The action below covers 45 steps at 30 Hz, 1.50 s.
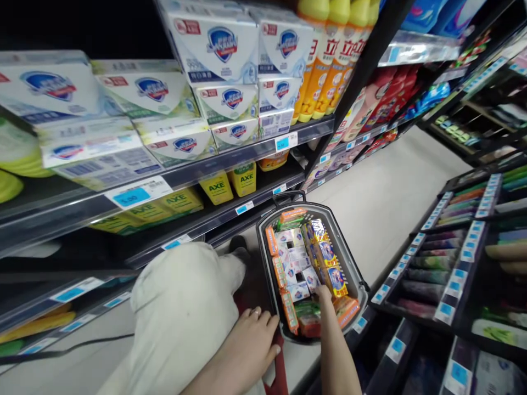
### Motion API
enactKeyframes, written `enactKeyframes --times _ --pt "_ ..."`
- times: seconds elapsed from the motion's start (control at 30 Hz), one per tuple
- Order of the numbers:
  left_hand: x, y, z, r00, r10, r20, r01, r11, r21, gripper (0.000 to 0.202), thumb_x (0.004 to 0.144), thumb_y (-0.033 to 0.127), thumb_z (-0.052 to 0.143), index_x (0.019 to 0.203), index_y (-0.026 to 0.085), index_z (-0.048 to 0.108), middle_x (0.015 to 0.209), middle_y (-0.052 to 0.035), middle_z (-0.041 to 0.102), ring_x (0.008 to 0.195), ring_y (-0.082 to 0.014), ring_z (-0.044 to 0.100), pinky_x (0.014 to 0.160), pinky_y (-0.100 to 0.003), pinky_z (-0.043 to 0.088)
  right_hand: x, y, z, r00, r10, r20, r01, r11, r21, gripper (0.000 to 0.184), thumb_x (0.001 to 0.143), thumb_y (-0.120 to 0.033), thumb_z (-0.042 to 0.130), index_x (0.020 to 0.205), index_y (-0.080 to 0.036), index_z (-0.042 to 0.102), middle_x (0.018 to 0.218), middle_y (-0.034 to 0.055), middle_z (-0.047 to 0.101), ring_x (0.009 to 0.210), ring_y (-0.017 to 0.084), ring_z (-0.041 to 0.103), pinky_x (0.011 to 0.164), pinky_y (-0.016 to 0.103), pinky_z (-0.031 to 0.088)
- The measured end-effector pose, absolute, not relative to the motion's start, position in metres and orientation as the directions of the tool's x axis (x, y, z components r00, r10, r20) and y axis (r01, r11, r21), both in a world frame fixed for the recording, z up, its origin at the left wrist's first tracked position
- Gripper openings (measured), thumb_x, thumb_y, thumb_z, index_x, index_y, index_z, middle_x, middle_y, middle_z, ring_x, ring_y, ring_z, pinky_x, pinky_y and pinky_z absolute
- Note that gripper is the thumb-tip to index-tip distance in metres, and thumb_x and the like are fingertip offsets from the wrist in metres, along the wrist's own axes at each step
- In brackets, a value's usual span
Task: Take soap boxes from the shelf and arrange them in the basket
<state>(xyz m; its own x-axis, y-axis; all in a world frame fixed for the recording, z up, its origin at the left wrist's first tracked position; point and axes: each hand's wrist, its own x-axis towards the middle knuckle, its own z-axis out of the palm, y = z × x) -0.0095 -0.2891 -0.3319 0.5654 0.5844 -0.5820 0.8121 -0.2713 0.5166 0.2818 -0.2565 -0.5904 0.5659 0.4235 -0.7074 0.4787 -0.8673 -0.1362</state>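
Note:
A dark grey shopping basket (357,277) stands on the aisle floor in front of me, packed with several wrapped soap bars and small boxes (302,258). My right hand (324,297) reaches down into the basket, fingers pressed onto a white and blue soap box (309,277); whether it grips the box is hidden. My left hand (255,334) rests with fingers spread on my knee, in pale trousers (181,312), beside the basket's near left rim. It holds nothing.
Shelves on the left carry stacked white soap boxes (218,49), yellow bottles (329,55) and yellow AXE packs (230,184). Low dark shelves (453,258) with small goods line the right. The pale aisle floor (382,192) runs ahead between them.

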Motion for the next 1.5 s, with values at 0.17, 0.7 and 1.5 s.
enactKeyframes --times 0.17,0.7,1.5 --pt "-0.007 -0.288 -0.331 0.556 0.553 -0.620 0.824 -0.269 0.499 0.045 0.091 0.027 0.050 0.133 0.012 0.053 0.126 -0.0172 0.060 0.124 -0.0367 0.050 0.108 -0.054 0.037 0.283 -0.250 -0.591 0.541 0.553 -0.634 0.725 -0.688 0.018 0.032 0.089 -0.014 0.049 0.116 -0.001 0.060 0.114 0.0272 0.061 0.110 0.031 0.062 0.092 0.038 0.048" --pt "-0.007 -0.289 -0.334 0.555 0.555 -0.620 0.822 -0.248 0.513 0.045 0.090 0.028 0.050 0.132 0.011 0.054 0.125 -0.0188 0.060 0.123 -0.0384 0.049 0.107 -0.055 0.036 0.277 -0.256 -0.605 0.413 0.720 -0.558 0.902 -0.407 0.143 0.041 0.094 -0.011 0.030 0.122 -0.003 0.059 0.116 0.0259 0.060 0.104 0.026 0.064 0.085 0.034 0.050" --pt "-0.006 -0.286 -0.332 0.548 0.531 -0.646 0.827 -0.229 0.513 0.046 0.090 0.029 0.051 0.133 0.011 0.053 0.127 -0.0181 0.059 0.125 -0.0376 0.048 0.109 -0.054 0.035 0.272 -0.248 -0.604 0.166 0.724 -0.670 0.985 -0.146 0.086 0.054 0.084 -0.020 0.060 0.135 -0.012 0.048 0.140 0.0224 0.042 0.111 0.027 0.059 0.094 0.032 0.042"
